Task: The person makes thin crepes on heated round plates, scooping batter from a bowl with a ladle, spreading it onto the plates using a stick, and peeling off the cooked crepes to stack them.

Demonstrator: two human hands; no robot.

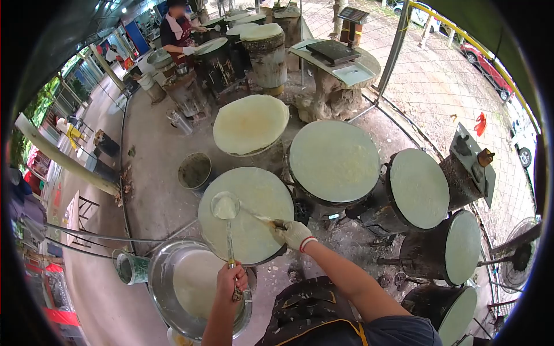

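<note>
My left hand [232, 281], bare, is closed round the handle of a metal ladle [229, 242]. The ladle's round bowl, with pale batter in it, is over a round griddle [259, 193] coated with a pale layer. In a white glove with a red cuff, my right hand [296, 235] grips a thin, flat spatula [262, 218] by its dark handle; the blade points left across the same griddle towards the ladle. Below and left of that griddle stands a large metal basin [158, 282] holding pale batter [199, 282].
More coated griddles [334, 161] on drum stoves curve round to my right. A pale sheet [251, 124] covers another ahead. A bucket [194, 171] and a green pail [130, 267] stand at left. Another person [178, 34] works at the far stoves. A fan [519, 254] is at right.
</note>
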